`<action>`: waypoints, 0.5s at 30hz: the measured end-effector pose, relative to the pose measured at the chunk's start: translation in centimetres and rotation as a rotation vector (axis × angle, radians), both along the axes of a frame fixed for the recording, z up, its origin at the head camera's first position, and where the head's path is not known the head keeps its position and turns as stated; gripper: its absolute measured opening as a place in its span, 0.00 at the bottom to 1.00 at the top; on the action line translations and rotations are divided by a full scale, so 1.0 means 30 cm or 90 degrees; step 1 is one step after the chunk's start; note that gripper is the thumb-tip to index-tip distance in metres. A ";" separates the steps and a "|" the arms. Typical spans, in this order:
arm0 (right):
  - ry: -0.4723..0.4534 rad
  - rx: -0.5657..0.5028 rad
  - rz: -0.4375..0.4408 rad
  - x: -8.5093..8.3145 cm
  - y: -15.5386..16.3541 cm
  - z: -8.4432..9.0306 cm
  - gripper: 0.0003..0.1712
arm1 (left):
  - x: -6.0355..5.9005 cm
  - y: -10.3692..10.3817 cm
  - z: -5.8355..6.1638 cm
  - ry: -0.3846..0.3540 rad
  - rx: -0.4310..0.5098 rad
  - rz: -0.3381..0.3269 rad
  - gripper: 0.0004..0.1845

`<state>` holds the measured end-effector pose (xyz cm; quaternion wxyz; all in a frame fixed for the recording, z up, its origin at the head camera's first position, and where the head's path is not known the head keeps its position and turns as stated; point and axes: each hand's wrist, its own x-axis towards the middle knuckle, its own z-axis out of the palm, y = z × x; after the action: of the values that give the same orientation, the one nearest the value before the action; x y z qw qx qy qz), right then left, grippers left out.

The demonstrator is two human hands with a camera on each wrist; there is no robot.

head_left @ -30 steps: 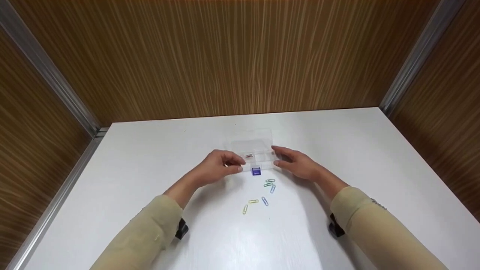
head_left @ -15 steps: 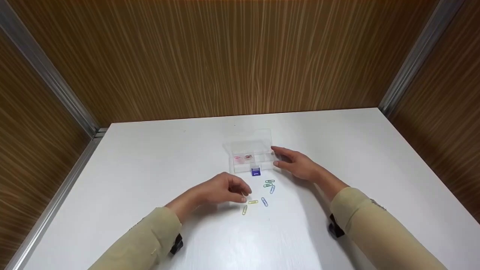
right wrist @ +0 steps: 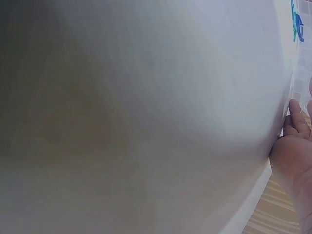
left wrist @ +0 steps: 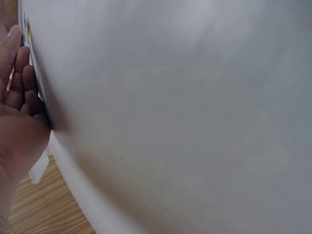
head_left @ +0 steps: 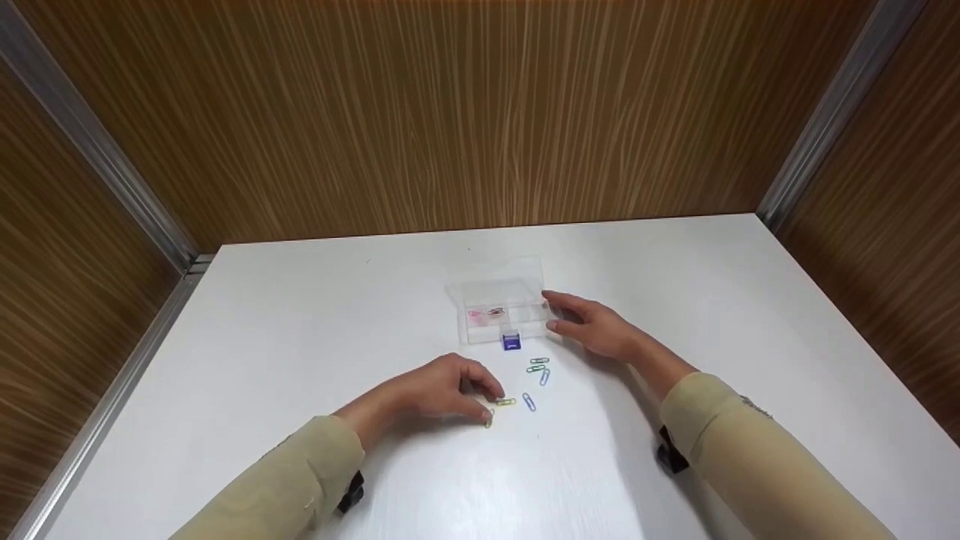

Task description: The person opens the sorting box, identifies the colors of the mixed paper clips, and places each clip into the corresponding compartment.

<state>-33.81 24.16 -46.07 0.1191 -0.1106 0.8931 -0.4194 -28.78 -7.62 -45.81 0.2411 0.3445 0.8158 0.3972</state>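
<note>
My left hand (head_left: 448,386) is low over the table, thumb and fingers apart. The thumb tip is right at one yellow paper clip (head_left: 489,421) and partly covers it. The fingertips are at the end of another yellow paper clip (head_left: 507,402). My right hand (head_left: 600,328) rests thumb and index finger against the right end of a clear plastic box (head_left: 487,335), whose lid (head_left: 501,270) stands raised at the back. Pink clips (head_left: 475,313) and dark red clips (head_left: 496,312) lie in its left compartments. A purple latch piece (head_left: 511,343) marks the box's front.
Between the hands lie two green paper clips (head_left: 535,368), in front of the box, and two blue ones, the nearer blue paper clip (head_left: 529,402) just right of the yellow pair. The white table (head_left: 315,315) is bounded by a wood-grain panel (head_left: 480,112) at the back.
My left hand has left the box's left end and come down toward me to the yellow clips, uncovering the pink clips. My right hand has stayed against the box.
</note>
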 end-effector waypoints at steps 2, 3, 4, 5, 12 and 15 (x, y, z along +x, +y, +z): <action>-0.001 -0.001 -0.001 0.000 0.001 0.001 0.38 | 0.001 0.001 0.000 0.005 -0.003 -0.006 0.16; -0.002 -0.001 -0.003 0.000 0.001 0.001 0.38 | 0.002 0.001 -0.001 0.006 -0.002 -0.009 0.16; -0.002 -0.001 -0.003 0.000 0.002 0.001 0.38 | 0.002 0.002 -0.001 0.006 0.000 -0.012 0.16; -0.004 -0.001 -0.003 0.000 0.002 0.001 0.38 | 0.003 0.002 -0.002 0.008 0.001 -0.014 0.16; -0.004 -0.003 -0.001 -0.004 0.001 -0.001 0.38 | 0.008 0.002 -0.006 0.022 -0.013 -0.015 0.17; -0.003 -0.004 -0.001 -0.005 -0.001 -0.001 0.38 | 0.009 0.000 -0.005 0.025 -0.017 -0.017 0.16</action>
<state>-33.97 24.14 -46.09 0.1205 -0.1095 0.8915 -0.4227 -28.51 -7.61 -45.97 0.2347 0.3597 0.8208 0.3766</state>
